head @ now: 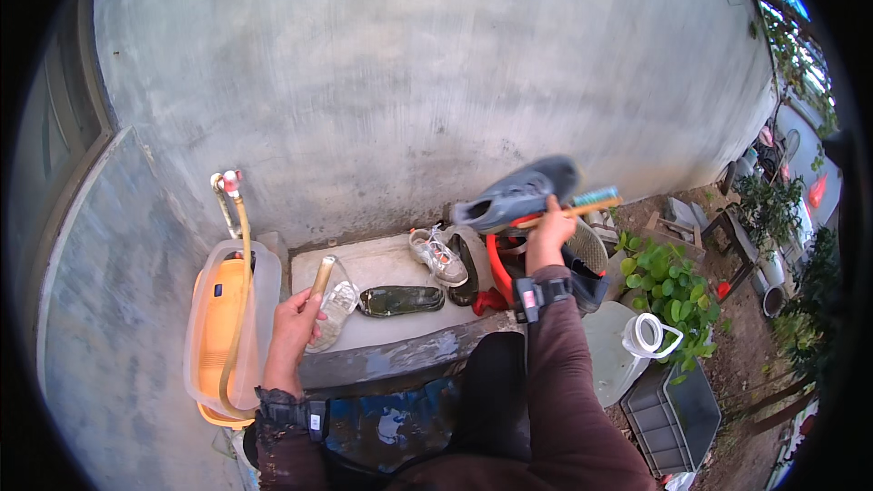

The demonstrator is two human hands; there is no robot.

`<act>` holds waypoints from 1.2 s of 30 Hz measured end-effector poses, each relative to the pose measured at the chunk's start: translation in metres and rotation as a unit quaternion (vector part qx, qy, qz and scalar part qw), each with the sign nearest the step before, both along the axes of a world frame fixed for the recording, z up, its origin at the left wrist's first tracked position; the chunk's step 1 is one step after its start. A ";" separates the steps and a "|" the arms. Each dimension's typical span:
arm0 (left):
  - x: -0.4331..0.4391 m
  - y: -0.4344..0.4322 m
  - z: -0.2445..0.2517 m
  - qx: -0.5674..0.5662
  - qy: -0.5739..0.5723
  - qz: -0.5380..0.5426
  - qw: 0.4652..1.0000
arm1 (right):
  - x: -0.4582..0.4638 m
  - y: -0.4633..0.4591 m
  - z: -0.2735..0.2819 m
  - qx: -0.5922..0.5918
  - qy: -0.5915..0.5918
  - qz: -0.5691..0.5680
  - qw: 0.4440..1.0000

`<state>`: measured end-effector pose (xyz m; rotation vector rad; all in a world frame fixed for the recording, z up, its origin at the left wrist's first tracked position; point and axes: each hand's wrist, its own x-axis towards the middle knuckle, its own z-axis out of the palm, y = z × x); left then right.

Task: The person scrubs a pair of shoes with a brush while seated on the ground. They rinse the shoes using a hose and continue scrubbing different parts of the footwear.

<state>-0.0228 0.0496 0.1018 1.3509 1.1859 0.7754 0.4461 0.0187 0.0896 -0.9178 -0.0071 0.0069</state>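
My left hand [294,322] grips the end of a yellowish hose [235,327], and a thin arc of water runs from its tip. Just beyond it, a pale shoe [334,314] rests sole up on the slab, beside a dark shoe [402,301] lying on its side or sole up. A grey lace-up shoe [522,191], slightly blurred, is raised in my right hand [549,237]. The same hand also holds a wooden-handled scrub brush [593,199] with teal bristles. Under it, a red-rimmed basin [500,273] is partly hidden by my arm.
A muddy sneaker [440,259] and another dark shoe [464,273] lie near the wall [423,82]. To the left are a clear plastic tub [266,286], an orange basin [213,341] and a tap [230,183]. A translucent jug [607,348], a grey crate [672,416] and leafy plants [672,279] stand right.
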 end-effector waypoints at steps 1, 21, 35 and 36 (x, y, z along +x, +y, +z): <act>0.000 0.000 0.000 0.003 0.003 -0.003 1.000 | 0.018 -0.011 -0.003 0.013 0.037 -0.005 0.999; 0.002 0.000 -0.004 0.000 0.018 -0.001 1.000 | 0.056 -0.057 -0.102 0.029 0.234 -0.039 0.971; -0.010 -0.001 -0.004 -0.023 0.020 -0.010 0.999 | -0.023 -0.015 -0.065 -0.290 -0.057 0.407 0.864; -0.012 -0.001 -0.007 -0.018 0.031 -0.014 0.999 | -0.031 -0.004 -0.061 -0.360 -0.113 0.474 0.796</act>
